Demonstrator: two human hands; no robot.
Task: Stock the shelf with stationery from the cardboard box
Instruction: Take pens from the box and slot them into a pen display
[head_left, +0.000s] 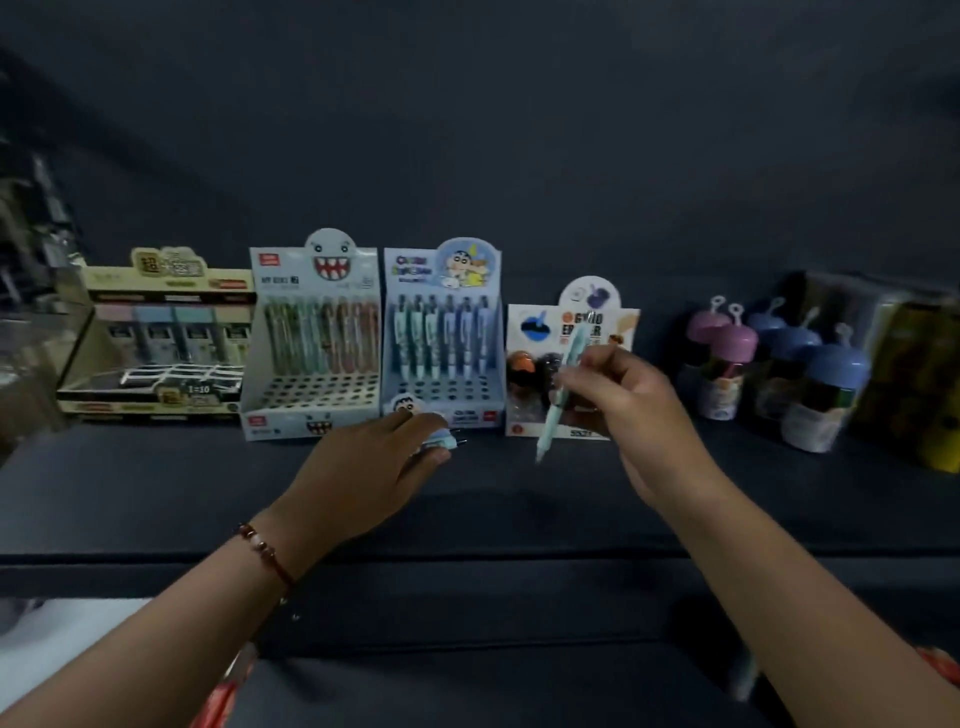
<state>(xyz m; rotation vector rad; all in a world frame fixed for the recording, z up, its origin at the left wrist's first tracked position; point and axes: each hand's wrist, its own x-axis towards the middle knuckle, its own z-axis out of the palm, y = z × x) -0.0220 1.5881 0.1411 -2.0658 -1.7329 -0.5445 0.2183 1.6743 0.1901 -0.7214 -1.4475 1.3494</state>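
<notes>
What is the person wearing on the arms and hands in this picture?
Both forearms are bare, with no sleeves showing. The left wrist carries a thin dark red cord bracelet with a few beads, one of them pale. The left hand and right hand wear no gloves.

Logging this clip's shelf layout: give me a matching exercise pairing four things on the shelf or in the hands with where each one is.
Things:
1. single light blue pen
2. bundle of pens
3. shark-face display box
4. capped jars

Places:
A. far right of the shelf, beyond the eraser box
B. pinched in the right hand, tip pointing down
C. gripped in the left hand, low in front of the cartoon pen box
D. immediately left of the cartoon pen box

Pairs: 1-B, 2-C, 3-D, 4-A
</notes>
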